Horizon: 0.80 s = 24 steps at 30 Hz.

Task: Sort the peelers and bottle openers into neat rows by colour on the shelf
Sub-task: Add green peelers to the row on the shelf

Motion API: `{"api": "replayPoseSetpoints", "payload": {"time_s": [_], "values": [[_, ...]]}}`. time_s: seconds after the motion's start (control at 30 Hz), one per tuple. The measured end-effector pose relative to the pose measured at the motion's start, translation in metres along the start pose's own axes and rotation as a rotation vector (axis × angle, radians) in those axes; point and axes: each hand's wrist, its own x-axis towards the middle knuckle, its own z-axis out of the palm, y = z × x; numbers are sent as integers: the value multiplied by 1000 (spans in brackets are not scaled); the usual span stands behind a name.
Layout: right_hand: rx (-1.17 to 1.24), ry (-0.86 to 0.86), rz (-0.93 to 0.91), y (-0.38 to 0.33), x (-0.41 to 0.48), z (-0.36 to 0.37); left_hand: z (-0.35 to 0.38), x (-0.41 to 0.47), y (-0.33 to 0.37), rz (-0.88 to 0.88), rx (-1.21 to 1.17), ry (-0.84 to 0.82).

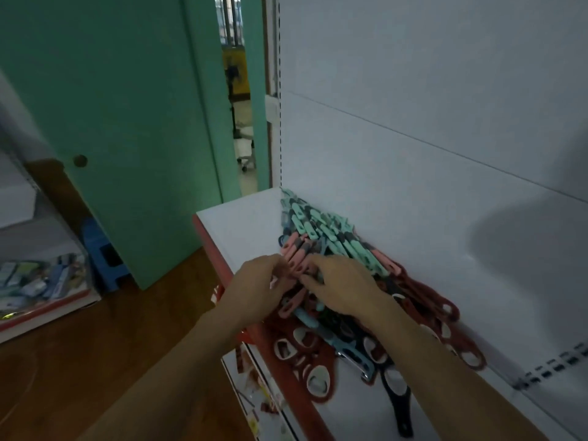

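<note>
At pile centre: fingers of left hand and right hand curled round pink peelers, gathering bundle. Mint peelers stacked behind. Red bottle openers heaped nearer, unsorted. Step: forming pink row. Next move: lay bundle on bare shelf, ends aligned.

Shop: slotted display shelf, stacked stock.

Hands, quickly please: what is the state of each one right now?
Left hand: fingers curled round the pink peelers.
Right hand: lies on the same bunch; grip or not cannot be told.
</note>
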Motion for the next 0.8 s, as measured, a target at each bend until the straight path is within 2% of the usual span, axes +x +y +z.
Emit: {"api": "replayPoseSetpoints", "payload": {"time_s": [0.07, 0.13, 0.2, 0.27, 0.33, 0.43, 0.5, 0.63, 0.7, 0.8], "values": [[58, -14, 51, 7, 1, -8, 0, -1, -6, 19, -69, 15], [220, 59, 85, 11, -5, -15, 1, 0, -4, -3, -235, 74], [436, 182, 128, 7, -18, -23, 2, 1, 12, -130, -606, 118], [597, 232, 112, -8, -34, -29, 3, 4, 28, -283, -998, 65], [632, 260, 65, -23, -47, -23, 6, 7, 35, -295, -1159, 28], [650, 333, 130, -31, -61, 3, 3, 12, 38, -278, -1192, 158], [530, 291, 181, -30, -70, 23, -3, 17, 34, -280, -1231, 200], [170, 128, 60, -28, -74, 35, -2, 28, 21, -202, -1097, 131], [95, 17, 18, -28, -70, 29, 0, 29, 18, -183, -1070, 75], [83, -41, -32, -28, -68, 19, 7, 30, 16, -163, -989, -8]]}}
